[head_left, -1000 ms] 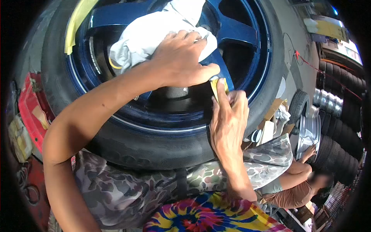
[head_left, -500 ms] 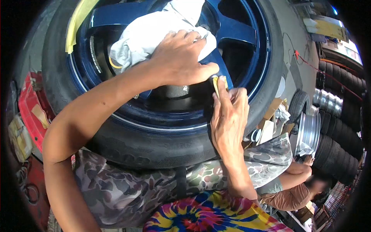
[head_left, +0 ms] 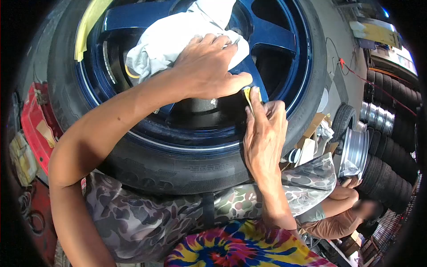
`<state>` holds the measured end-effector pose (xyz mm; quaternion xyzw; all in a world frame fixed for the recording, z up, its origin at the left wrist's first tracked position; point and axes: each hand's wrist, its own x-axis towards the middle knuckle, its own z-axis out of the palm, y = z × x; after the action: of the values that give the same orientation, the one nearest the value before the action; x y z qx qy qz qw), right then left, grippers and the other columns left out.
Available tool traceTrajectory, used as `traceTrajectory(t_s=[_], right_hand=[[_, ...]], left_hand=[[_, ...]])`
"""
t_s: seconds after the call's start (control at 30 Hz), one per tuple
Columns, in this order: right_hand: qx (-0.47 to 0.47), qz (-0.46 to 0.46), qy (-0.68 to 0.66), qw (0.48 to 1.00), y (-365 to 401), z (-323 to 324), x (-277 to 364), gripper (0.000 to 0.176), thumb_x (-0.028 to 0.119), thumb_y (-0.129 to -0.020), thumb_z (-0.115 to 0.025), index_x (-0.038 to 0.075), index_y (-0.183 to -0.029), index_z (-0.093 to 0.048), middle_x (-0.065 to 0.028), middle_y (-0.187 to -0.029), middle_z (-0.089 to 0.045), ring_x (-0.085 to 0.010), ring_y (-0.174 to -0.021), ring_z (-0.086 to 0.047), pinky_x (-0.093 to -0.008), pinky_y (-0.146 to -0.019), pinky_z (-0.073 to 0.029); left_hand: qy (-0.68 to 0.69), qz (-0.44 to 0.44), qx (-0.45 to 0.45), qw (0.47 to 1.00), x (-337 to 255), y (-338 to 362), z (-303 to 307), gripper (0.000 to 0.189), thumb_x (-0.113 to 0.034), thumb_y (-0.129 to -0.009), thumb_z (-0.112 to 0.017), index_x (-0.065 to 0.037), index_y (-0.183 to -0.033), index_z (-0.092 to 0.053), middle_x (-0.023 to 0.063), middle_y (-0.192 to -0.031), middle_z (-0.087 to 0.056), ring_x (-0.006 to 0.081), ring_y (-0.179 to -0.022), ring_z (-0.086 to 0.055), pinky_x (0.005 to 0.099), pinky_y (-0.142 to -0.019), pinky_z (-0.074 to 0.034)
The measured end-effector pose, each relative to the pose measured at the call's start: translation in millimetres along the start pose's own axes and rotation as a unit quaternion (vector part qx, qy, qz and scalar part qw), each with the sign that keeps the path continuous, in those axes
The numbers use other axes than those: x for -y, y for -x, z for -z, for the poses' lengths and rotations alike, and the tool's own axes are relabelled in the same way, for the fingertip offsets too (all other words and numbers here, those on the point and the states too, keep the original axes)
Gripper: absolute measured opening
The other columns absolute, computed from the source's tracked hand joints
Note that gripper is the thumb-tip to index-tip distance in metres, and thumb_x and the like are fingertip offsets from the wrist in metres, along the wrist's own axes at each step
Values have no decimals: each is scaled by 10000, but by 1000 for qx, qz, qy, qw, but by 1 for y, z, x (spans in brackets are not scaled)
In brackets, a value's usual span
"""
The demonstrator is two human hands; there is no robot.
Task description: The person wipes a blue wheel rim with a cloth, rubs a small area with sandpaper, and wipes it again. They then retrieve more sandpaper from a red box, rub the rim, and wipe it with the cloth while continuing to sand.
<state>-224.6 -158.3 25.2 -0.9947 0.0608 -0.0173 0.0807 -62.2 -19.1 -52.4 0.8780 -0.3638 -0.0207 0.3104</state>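
Observation:
A tyre (head_left: 178, 171) with a dark blue spoked rim (head_left: 275, 38) rests on my lap. My left hand (head_left: 207, 66) presses a white cloth (head_left: 173, 38) against the hub of the rim. My right hand (head_left: 262, 138) pinches a small yellow pad (head_left: 247, 94) and holds it against a blue spoke, right beside the left thumb. A strip of yellow tape (head_left: 86, 26) hangs on the tyre's upper left edge.
Another person (head_left: 342, 213) crouches at the lower right beside a bare silver rim (head_left: 356, 153). Stacks of tyres (head_left: 396, 133) line the right side. A red object (head_left: 35, 129) lies at the left. Cardboard pieces (head_left: 311, 138) lie behind the tyre.
My right hand with the yellow pad has slid slightly up along the spoke. The person at the lower right has shifted their hand near the silver rim.

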Motion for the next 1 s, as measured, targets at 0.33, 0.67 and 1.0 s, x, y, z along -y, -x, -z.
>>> traceTrajectory(t_s=[0.33,0.67,1.0], right_hand=[[-19,13,5,1000,4,-9,-3,566,58,-950,-737,31,-1505,-629,-121,-968,-492,-292,-900,-540,-424,-793,-418],[36,-16,-13,999,17,9,3,560,41,-933,-755,38,-1484,-657,-110,-969,-494,-286,-902,-544,-421,-803,-419],[-8,11,2,1000,6,6,-15,519,78,-963,-746,62,-1476,-666,-105,-967,-492,-282,-892,-519,-419,-794,-414]], left_hand=[[3,-13,-16,1000,7,-2,-1,681,-417,-885,-751,65,-1359,-667,253,-1377,-674,407,-1285,-631,517,-1125,-465],[14,-17,-19,1000,3,2,-1,654,-408,-879,-755,66,-1324,-686,251,-1369,-679,413,-1277,-631,517,-1118,-471],[20,-11,-24,999,-1,0,-1,672,-418,-873,-751,74,-1324,-683,260,-1376,-673,417,-1288,-625,518,-1125,-467]])
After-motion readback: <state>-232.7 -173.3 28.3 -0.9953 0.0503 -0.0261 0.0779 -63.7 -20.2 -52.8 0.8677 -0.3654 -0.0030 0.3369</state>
